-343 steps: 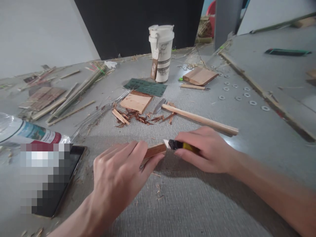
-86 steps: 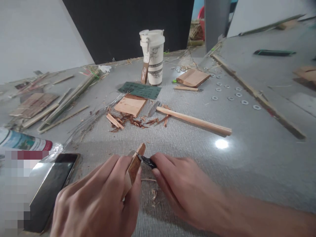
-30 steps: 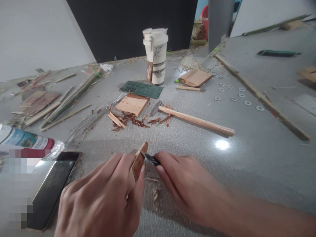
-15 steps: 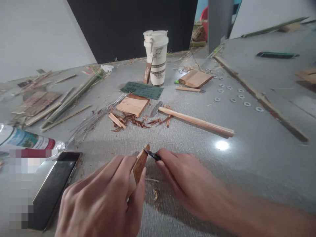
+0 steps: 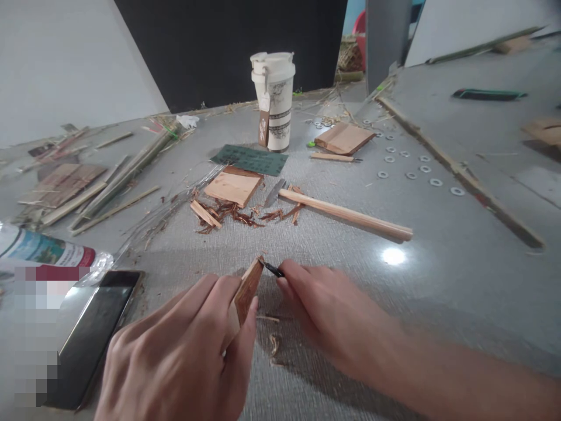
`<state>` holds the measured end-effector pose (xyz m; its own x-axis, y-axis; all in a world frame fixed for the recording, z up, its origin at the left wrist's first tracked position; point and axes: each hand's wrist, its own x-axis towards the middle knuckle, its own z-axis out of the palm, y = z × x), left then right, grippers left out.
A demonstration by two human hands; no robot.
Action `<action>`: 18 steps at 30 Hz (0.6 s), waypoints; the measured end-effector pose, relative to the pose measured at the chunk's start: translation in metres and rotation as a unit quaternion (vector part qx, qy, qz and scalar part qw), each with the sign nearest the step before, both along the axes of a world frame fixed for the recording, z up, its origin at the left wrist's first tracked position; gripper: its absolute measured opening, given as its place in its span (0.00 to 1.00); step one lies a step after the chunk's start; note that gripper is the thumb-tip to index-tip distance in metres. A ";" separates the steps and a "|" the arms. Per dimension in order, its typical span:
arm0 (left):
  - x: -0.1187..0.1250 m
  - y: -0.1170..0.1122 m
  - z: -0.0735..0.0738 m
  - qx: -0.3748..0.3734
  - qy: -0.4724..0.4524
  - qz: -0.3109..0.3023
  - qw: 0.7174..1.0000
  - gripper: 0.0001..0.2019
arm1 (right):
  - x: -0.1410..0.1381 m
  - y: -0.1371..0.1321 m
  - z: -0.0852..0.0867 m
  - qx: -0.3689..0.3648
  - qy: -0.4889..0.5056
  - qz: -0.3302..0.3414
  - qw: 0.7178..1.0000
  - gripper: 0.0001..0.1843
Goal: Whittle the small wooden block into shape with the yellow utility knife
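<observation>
My left hand [image 5: 184, 351] is closed around a small wooden block [image 5: 249, 290], which stands tilted on edge with its brown side facing right. In my right hand [image 5: 315, 298] is a slim black-handled knife [image 5: 274, 269], pinched between thumb and fingers. The knife's tip touches or nearly touches the far upper corner of the block; its handle end is hidden in the palm. Below, between the hands, a curled wood shaving [image 5: 274, 345] lies on the grey table [image 5: 350, 257].
Beyond my hands lie a wooden-handled tool with a metal head [image 5: 346, 213], a wood piece [image 5: 234, 186], bark scraps [image 5: 236, 214] and green sandpaper [image 5: 249, 159]. A white cup [image 5: 280, 105] stands behind them. Metal washers [image 5: 424, 169] are scattered right; a phone [image 5: 96, 339] and bottle [image 5: 52, 248] lie left.
The knife tip has shifted slightly at the block's corner, and my right hand has moved a little with it. My left hand keeps its hold; the whole view has shifted slightly.
</observation>
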<state>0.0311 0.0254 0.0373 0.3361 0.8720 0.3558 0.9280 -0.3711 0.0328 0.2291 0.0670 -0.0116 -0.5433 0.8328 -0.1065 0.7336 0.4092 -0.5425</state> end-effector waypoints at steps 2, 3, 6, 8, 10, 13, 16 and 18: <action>-0.001 -0.002 -0.001 -0.018 -0.005 0.004 1.000 0.09 | 0.002 0.001 -0.002 0.006 -0.026 0.004 1.000 0.04; -0.001 -0.002 -0.001 -0.023 -0.009 0.008 1.000 0.10 | 0.003 0.002 -0.003 0.007 -0.037 0.006 0.999 0.03; -0.001 -0.004 -0.002 -0.024 -0.021 0.024 0.999 0.11 | 0.006 0.003 -0.004 0.003 -0.046 0.012 0.999 0.05; -0.002 -0.004 -0.002 -0.018 -0.026 0.023 0.999 0.11 | 0.007 0.003 -0.005 0.013 -0.033 0.005 0.999 0.05; -0.002 -0.004 -0.001 -0.022 -0.019 0.016 0.999 0.10 | 0.007 0.004 -0.004 0.019 -0.019 -0.001 1.000 0.05; -0.002 -0.002 0.001 -0.024 -0.006 0.018 1.000 0.09 | 0.004 0.003 0.001 0.009 0.007 -0.007 1.000 0.07; -0.001 -0.001 0.003 -0.023 -0.006 0.021 0.999 0.08 | 0.000 -0.002 0.009 0.007 0.043 -0.002 0.999 0.12; -0.001 -0.001 0.004 -0.027 -0.011 0.022 0.999 0.09 | -0.002 -0.007 0.012 0.005 0.059 0.010 0.998 0.13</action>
